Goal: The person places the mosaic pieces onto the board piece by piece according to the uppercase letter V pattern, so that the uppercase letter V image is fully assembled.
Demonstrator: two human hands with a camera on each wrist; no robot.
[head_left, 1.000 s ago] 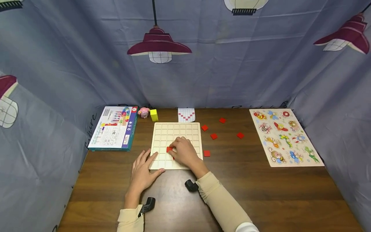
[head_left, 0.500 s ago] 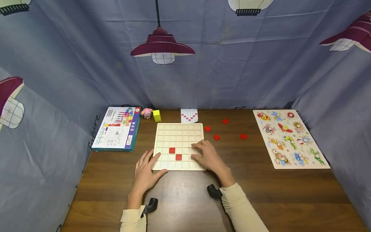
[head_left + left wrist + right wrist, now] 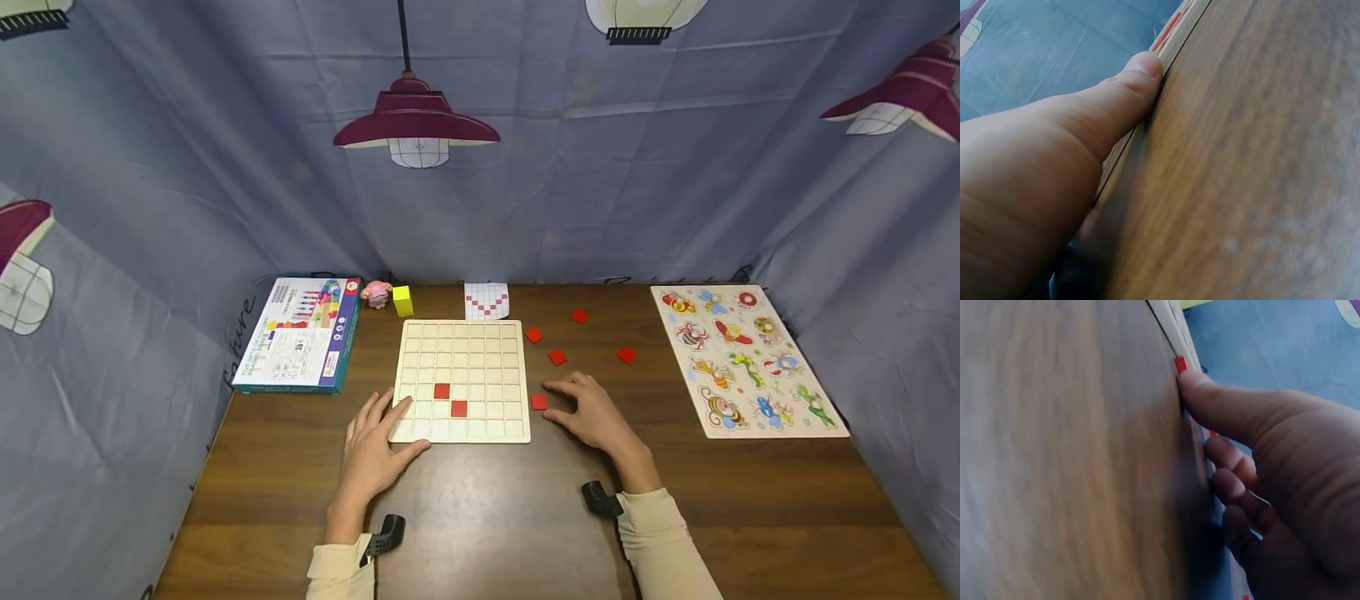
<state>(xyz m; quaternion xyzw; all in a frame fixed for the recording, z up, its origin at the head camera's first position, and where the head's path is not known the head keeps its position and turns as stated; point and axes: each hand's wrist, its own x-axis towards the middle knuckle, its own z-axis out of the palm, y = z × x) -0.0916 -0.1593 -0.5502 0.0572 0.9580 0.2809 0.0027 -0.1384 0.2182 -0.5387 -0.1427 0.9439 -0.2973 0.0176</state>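
A pale wooden grid board point(image 3: 487, 354) lies mid-table with two red square tiles on it, one tile point(image 3: 442, 391) diagonally up-left of the other tile point(image 3: 459, 408). My left hand point(image 3: 373, 450) rests at the board's lower left corner, fingers spread and thumb along the front edge; the thumb point(image 3: 1129, 87) shows in the left wrist view. My right hand point(image 3: 596, 417) is off the board's right side, thumb and forefinger apart beside a loose red tile point(image 3: 539, 402). In the right wrist view the thumb tip is close to that tile point(image 3: 1181, 364); contact is unclear.
Several more red tiles point(image 3: 557, 357) lie right of the board. A pattern card point(image 3: 487, 301) with red squares stands behind it. A yellow block point(image 3: 402, 301), pink figurine point(image 3: 377, 293) and flat box point(image 3: 297, 335) are at the left; an insect picture board point(image 3: 746, 362) is at the right.
My right hand has left the red tiles on the board and moved right, across the board's edge, to the loose tile beside it. The left hand stays at the corner.
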